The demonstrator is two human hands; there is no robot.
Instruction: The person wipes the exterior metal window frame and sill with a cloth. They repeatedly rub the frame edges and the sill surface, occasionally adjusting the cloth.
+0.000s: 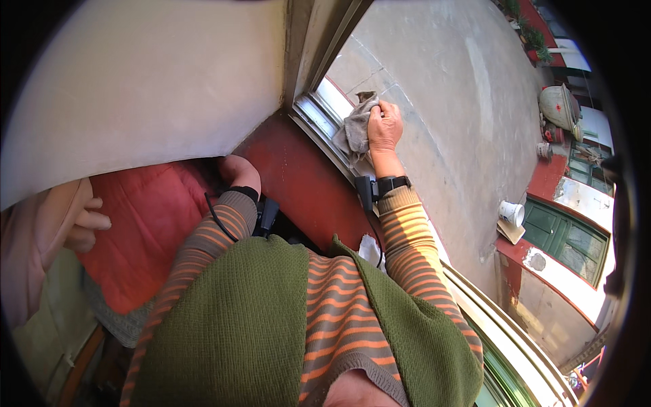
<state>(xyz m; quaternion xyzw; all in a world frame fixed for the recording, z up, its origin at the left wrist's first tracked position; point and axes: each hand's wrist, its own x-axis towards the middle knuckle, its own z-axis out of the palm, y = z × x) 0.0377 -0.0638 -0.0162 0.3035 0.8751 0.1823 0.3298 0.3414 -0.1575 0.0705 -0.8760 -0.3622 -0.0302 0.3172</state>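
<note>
My right hand (385,128) grips a crumpled grey rag (357,128) at the open window, above the metal track of the window frame (319,121). A strap with a dark device circles that wrist. My left hand (240,171) is low by the bottom edge of the white wall (168,76), beside a red padded cloth (142,224). Its fingers are hidden there, so what it touches cannot be told. Between the two hands runs the dark red windowsill (300,178).
A white crumpled piece (370,249) lies on the sill close to my body. Pink fabric (51,234) hangs at the left. Outside, far below, is a paved yard (457,127) with a white bucket (511,213), a large pot (559,107) and green doors (564,236).
</note>
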